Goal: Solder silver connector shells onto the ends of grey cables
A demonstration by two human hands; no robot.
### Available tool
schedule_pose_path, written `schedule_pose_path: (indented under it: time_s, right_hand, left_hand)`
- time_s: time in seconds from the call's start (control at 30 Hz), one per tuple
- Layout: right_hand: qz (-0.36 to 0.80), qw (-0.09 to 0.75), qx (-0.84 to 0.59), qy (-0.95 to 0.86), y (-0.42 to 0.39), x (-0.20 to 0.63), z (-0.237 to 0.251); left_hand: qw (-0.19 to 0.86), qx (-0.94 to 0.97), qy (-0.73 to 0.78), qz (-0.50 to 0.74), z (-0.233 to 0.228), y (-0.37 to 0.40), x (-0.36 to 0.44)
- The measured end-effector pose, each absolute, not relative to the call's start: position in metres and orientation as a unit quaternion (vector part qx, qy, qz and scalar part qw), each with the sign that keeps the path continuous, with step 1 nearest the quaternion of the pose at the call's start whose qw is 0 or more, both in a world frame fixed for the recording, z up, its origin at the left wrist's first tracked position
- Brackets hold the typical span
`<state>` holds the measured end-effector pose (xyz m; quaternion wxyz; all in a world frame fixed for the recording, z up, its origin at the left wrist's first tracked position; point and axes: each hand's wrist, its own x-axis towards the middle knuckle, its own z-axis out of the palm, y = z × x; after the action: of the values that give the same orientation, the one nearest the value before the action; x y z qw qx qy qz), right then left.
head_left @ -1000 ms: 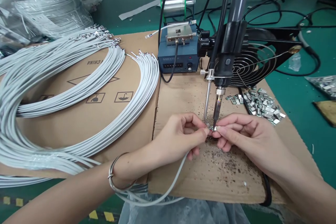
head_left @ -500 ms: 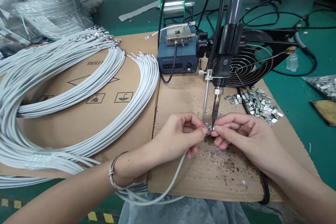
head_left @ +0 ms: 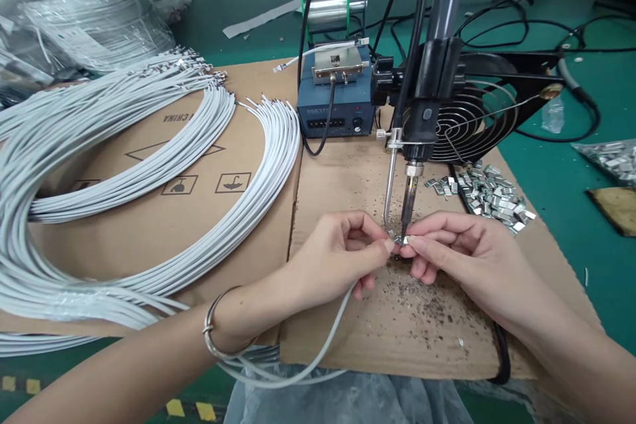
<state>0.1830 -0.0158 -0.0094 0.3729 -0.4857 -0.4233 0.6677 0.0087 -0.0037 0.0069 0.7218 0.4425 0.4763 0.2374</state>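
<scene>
green tabletop [head_left: 561, 185] carries flattened cardboard [head_left: 348, 185] with a mounted soldering iron [head_left: 410, 202] standing tip-down over its right half. seen from the head camera, the left hand [head_left: 338, 258] pinches the end of a white cable [head_left: 325, 344] between thumb and forefinger, fingers clamped on it; the cable loops back off the near edge of the cardboard. the right hand [head_left: 457, 252] holds a small metal terminal [head_left: 406, 239] the same way, fingers closed on it, pressed against the cable end right under the iron's tip. both hands meet at that point, near the middle of the right cardboard sheet.

to do this joint well, i judge the two pieces should be kept steady and aligned under the tip, fingertips clear of the hot metal.

loose terminals [head_left: 491, 195] lie in a pile near the right edge, beside a fan [head_left: 472, 119]. bundled white cables [head_left: 149, 165] arc across the left sheet, a blue station [head_left: 335, 109] at the far edge.
</scene>
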Motion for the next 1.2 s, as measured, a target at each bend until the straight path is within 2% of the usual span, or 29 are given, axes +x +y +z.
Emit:
schedule_pose_path:
  time_s: [1.2]
  right_hand:
    - [0.664,0.371,-0.494,-0.422,-0.0162,0.1839,-0.0097]
  left_hand:
    - [0.727,0.443,0.469,0.236,0.0027,-0.0039,0.0084]
